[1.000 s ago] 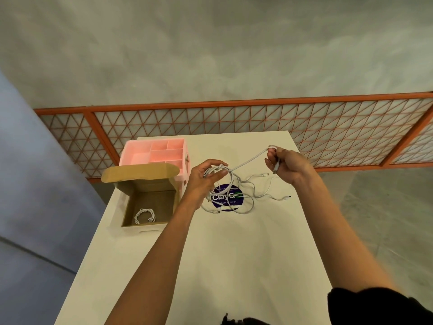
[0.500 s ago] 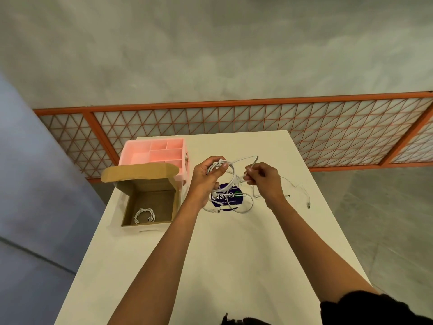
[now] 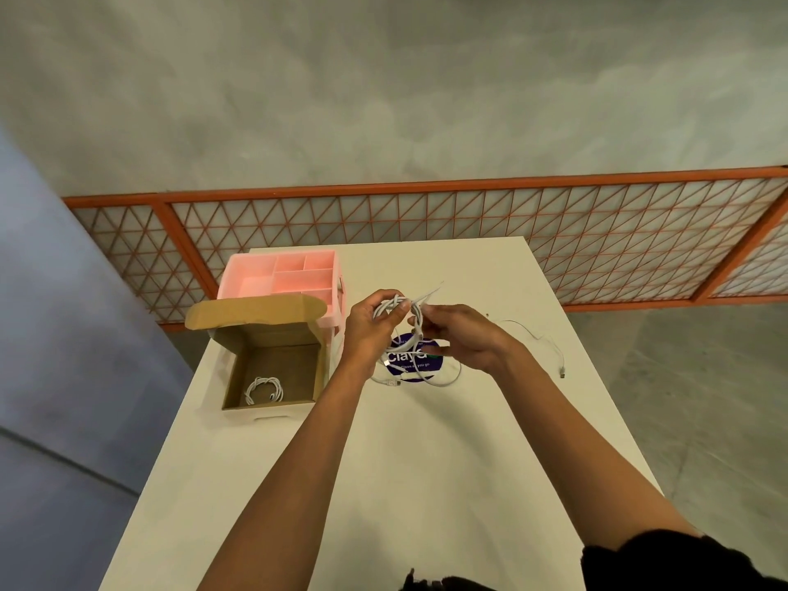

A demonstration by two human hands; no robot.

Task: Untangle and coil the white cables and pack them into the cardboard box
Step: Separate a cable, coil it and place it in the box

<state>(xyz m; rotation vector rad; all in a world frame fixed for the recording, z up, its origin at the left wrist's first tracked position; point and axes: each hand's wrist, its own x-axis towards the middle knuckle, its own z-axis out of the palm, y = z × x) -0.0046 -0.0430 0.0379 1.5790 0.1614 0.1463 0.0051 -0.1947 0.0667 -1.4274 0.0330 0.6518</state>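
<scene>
My left hand (image 3: 373, 324) grips a bundle of white cable loops (image 3: 390, 309) above the table. My right hand (image 3: 458, 339) is close beside it and pinches a strand of the same white cable. More cable hangs down from the hands onto a purple round sticker (image 3: 411, 358) and trails as loose loops (image 3: 443, 379) on the table. A thin cable end (image 3: 550, 347) lies to the right. The open cardboard box (image 3: 273, 403) stands at the left with one coiled white cable (image 3: 264, 390) inside.
A pink divided organiser tray (image 3: 290, 277) stands behind the box. The white table (image 3: 383, 484) has its left and right edges near my arms. An orange lattice fence (image 3: 469, 232) runs behind the table, with grey floor beyond.
My right hand has come in from the right toward my left hand, bringing the pulled strand to the bundle. A thin cable end now lies out on the table's right side.
</scene>
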